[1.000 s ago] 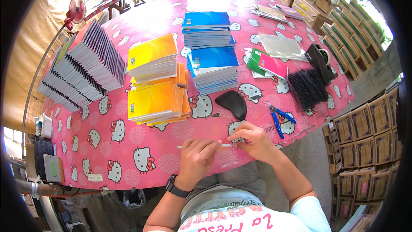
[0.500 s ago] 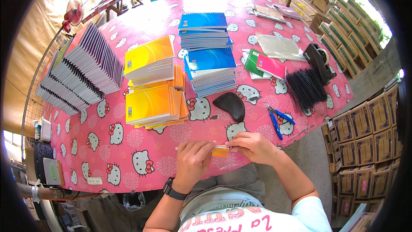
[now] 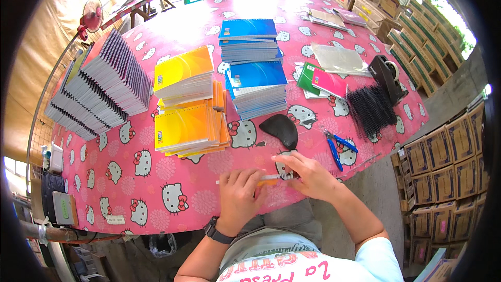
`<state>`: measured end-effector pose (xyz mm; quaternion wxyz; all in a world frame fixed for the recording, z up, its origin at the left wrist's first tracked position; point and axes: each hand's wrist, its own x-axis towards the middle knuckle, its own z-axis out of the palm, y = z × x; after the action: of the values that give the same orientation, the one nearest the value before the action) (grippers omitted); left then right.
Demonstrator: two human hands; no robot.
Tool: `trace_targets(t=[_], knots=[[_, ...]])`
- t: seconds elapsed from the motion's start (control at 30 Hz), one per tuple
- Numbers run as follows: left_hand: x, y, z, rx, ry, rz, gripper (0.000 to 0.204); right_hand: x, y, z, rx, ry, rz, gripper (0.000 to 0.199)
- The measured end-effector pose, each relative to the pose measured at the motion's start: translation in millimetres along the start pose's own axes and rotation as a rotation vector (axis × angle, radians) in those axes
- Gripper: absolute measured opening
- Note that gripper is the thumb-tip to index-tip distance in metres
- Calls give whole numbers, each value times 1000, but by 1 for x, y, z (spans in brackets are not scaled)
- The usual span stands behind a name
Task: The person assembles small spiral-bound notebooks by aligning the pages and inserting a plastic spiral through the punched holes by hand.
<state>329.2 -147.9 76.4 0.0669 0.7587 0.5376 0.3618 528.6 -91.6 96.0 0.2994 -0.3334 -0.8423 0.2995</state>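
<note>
Both hands sit at the near edge of the bench [image 3: 156, 198]. My left hand [image 3: 237, 198] lies flat, fingers pressing down a thin pale strip [image 3: 269, 177], with a bit of orange showing under it. My right hand [image 3: 308, 177] pinches the strip's right end; I'd judge one hand pins it while the other keeps it aligned. What the strip is made of I cannot tell.

Just beyond the right hand lies a dark curved piece [image 3: 281, 129], and blue-handled pliers [image 3: 336, 145] rest to its right, both within easy reach. Further right: a bundle of black spiral combs [image 3: 370, 110] and a black tape dispenser [image 3: 387, 75].

Yellow notebooks [image 3: 182, 120] and blue notebooks [image 3: 253, 75] are stacked mid-bench, well apart from the hands. A fanned row of spiral-bound books [image 3: 102, 91] runs along the left edge.

Open room: bare pink cloth left of the left hand. The strip lies close to the bench's near edge, so there's little margin toward me.
</note>
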Motion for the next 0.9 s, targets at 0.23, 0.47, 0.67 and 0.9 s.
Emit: trace_targets(t=[0.23,0.47,0.67,0.9], knots=[[-8,9,3,10,-161,86,31,22,14,-17,79,-199,135,36],[-3,2,2,13,-128,200,28,64,57,-4,-661,-328,15,73],[1,7,0,13,-140,167,23,74,58,-13,-562,-445,112,88],[-4,-4,-1,76,-264,145,29,65,48,-10,-557,-520,213,91]])
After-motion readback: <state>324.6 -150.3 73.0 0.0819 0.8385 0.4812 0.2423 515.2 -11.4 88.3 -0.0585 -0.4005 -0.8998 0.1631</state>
